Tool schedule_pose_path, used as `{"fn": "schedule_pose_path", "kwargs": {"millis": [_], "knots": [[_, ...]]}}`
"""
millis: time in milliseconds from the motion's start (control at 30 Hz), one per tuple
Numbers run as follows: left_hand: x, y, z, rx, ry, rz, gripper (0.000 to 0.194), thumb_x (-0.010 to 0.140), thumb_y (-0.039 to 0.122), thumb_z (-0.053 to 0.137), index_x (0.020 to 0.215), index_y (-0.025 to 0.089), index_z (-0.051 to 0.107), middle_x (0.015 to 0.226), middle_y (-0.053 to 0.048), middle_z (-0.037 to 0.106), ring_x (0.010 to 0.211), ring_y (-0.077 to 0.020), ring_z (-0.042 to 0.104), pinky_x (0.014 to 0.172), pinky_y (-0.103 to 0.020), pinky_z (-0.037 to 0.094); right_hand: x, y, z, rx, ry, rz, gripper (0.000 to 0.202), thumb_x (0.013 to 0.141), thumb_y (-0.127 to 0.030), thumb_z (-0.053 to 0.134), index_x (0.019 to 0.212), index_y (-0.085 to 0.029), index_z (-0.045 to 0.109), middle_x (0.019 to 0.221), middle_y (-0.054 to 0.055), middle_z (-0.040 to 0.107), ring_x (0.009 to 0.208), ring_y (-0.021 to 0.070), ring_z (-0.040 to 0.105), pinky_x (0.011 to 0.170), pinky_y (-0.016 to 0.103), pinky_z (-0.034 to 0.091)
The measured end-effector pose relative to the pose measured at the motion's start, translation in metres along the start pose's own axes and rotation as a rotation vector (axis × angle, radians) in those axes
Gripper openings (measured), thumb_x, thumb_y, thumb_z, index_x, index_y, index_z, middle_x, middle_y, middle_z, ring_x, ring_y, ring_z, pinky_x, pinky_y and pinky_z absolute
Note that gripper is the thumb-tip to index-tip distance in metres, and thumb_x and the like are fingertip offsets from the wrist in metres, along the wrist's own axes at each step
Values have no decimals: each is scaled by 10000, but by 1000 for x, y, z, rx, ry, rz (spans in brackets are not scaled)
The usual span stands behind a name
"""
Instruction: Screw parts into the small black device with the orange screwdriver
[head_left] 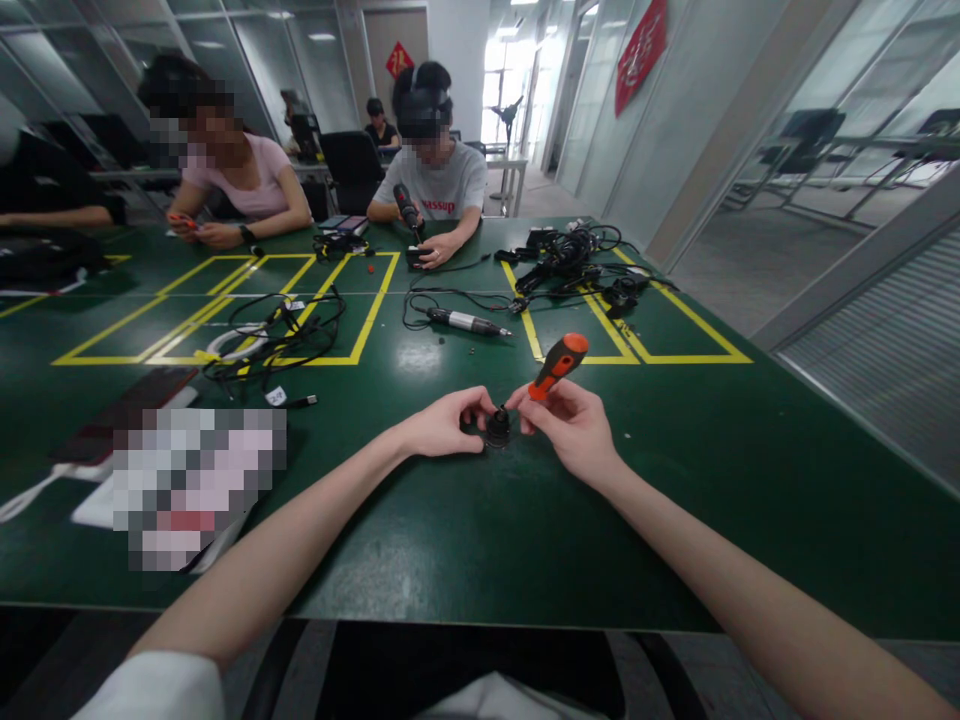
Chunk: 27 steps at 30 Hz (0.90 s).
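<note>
A small black round part (498, 430), wider at its base and narrow at the top, stands on the green table. My left hand (450, 420) curls its thumb and fingers around the left side of this part. Held in my right hand (574, 425) is a screwdriver (559, 365) with an orange and black handle, tilted so the handle points up and to the right. The fingertips of my right hand meet near the top of the black part. The screwdriver's shaft and tip are too hidden to make out.
Beyond my hands lies a pen-shaped electric tool (469, 322) with a cord. Tangled cables (289, 335) lie to the left, a bigger black cable heap (566, 260) at back right. A phone (124, 415) rests at left. Across the table, a co-worker (439, 180) holds a power screwdriver (406, 208).
</note>
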<state>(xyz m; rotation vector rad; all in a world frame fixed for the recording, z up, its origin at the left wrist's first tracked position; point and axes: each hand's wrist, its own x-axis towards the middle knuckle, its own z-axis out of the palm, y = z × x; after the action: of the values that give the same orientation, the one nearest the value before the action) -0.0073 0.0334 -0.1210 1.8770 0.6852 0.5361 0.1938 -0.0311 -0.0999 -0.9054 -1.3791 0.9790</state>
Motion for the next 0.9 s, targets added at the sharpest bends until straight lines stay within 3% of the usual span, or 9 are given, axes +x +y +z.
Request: {"fn": "schedule_pose_path", "kwargs": {"millis": [233, 400, 667, 900], "knots": [[0, -2, 0, -22, 1, 16, 258, 661, 173, 667, 891, 188, 552, 820, 34, 576, 755, -128, 526, 719, -276, 401, 0, 2, 1, 34, -57, -12, 447, 886, -627, 714, 773, -196, 682, 694, 24, 702, 522, 123, 609, 531, 277, 534], [-1, 0, 1, -12, 7, 13, 290, 666, 196, 727, 898, 190, 554, 824, 36, 577, 769, -129, 533, 728, -275, 401, -1, 4, 3, 100, -50, -13, 386, 857, -576, 778, 896, -211, 659, 699, 2, 722, 507, 111, 605, 526, 257, 524], [-3, 3, 5, -3, 48, -30, 413, 604, 271, 865, 859, 190, 551, 821, 41, 579, 761, -128, 521, 722, -266, 409, 0, 1, 1, 54, -46, -7, 401, 853, -587, 775, 807, -202, 673, 711, 9, 700, 512, 109, 586, 529, 269, 522], [-3, 2, 4, 4, 40, 7, 280, 624, 169, 707, 860, 190, 558, 817, 38, 579, 759, -128, 515, 715, -266, 404, 1, -2, 0, 27, -72, 12, 446, 858, -641, 737, 792, -204, 674, 692, 26, 704, 533, 136, 614, 542, 297, 539]]}}
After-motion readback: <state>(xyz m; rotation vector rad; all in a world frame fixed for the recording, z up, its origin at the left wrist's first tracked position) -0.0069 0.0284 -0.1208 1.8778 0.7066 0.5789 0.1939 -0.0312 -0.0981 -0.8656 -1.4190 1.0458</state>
